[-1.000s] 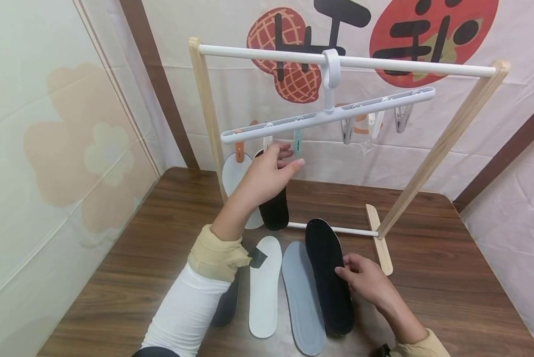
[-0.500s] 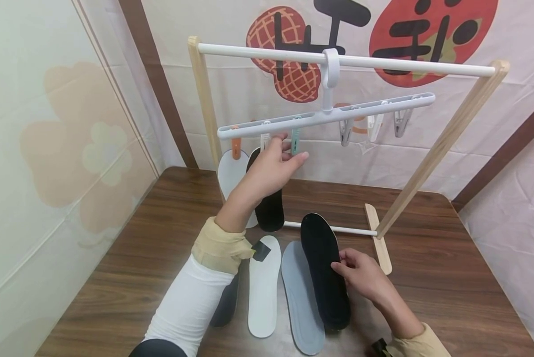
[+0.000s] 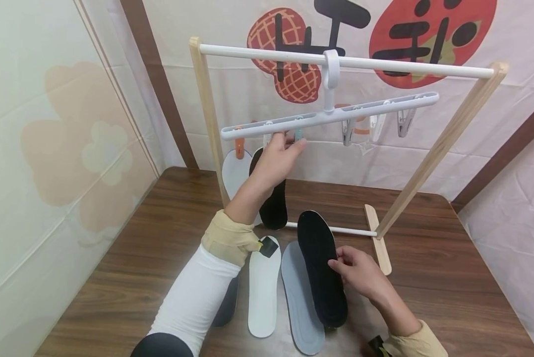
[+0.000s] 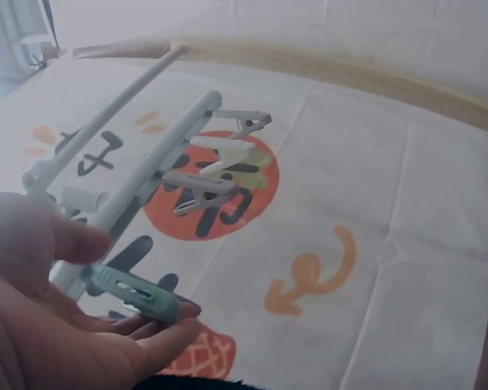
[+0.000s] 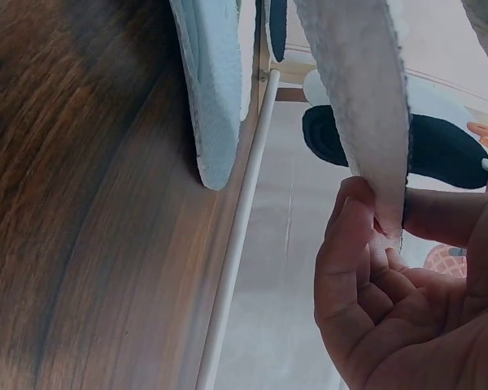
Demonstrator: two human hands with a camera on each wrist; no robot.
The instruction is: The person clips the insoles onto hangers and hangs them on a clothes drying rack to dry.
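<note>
My left hand (image 3: 276,154) reaches up under the white clip hanger (image 3: 311,119), at a teal clip (image 4: 138,294). In the left wrist view its fingers lie along that clip's underside, and the thumb is raised near the top end, apart from the clip's body. My right hand (image 3: 360,272) pinches the edge of a black insole (image 3: 322,267) between thumb and fingers, its pale underside showing in the right wrist view. This insole tilts up and overlaps a grey insole (image 3: 299,302). Behind my left wrist hangs another black insole (image 3: 275,206), its clip largely hidden by the hand.
An orange clip (image 3: 239,148) holds a pale insole (image 3: 235,171) at the hanger's left end. Several grey and white clips (image 3: 402,123) dangle from the right half. A wooden rack (image 3: 445,148) carries the hanger. A white insole (image 3: 263,297) and a dark one (image 3: 226,307) lie on the table.
My left hand has risen a little, its thumb now over the teal clip in the head view. My right hand has shifted the black insole slightly up and left.
</note>
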